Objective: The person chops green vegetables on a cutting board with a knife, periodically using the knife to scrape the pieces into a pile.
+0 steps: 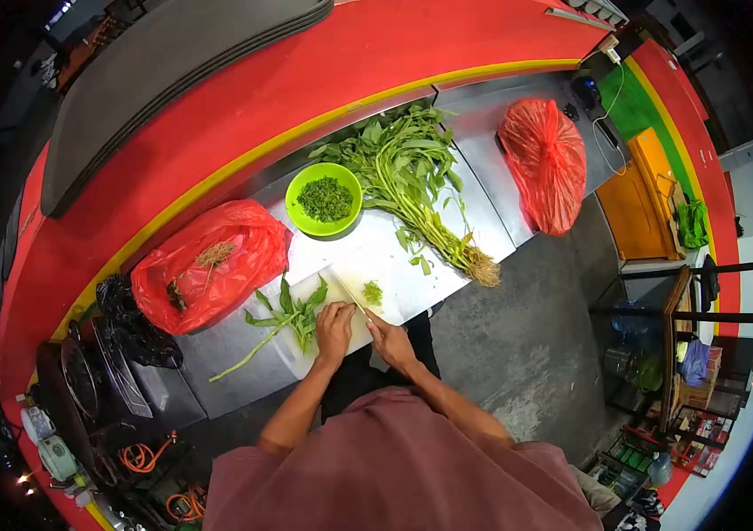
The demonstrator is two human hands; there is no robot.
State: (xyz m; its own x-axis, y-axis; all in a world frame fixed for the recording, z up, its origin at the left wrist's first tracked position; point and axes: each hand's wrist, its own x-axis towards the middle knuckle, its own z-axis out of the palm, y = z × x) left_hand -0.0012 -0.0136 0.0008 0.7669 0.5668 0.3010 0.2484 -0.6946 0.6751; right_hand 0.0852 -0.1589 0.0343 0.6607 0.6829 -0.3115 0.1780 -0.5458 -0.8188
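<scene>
My right hand (391, 343) is closed around the handle of a knife (349, 291), whose blade slants up and left over a pale cutting board (354, 336). Close beside the blade, my left hand (335, 327) has its fingers curled down on leafy greens, mostly hidden under them. A leafy stem (286, 311) lies to the left of that hand, its bare end pointing toward the table's front edge. A small heap of chopped greens (372, 293) sits on the board, right of the knife.
Behind the board stands a green bowl (292, 205) of chopped leaves. A large bunch of rooted greens (403, 177) lies beside it. An opened red plastic bag (253, 232) is on the left, a tied red bag (546, 164) on the right. A red wall (376, 44) borders the metal table (483, 208).
</scene>
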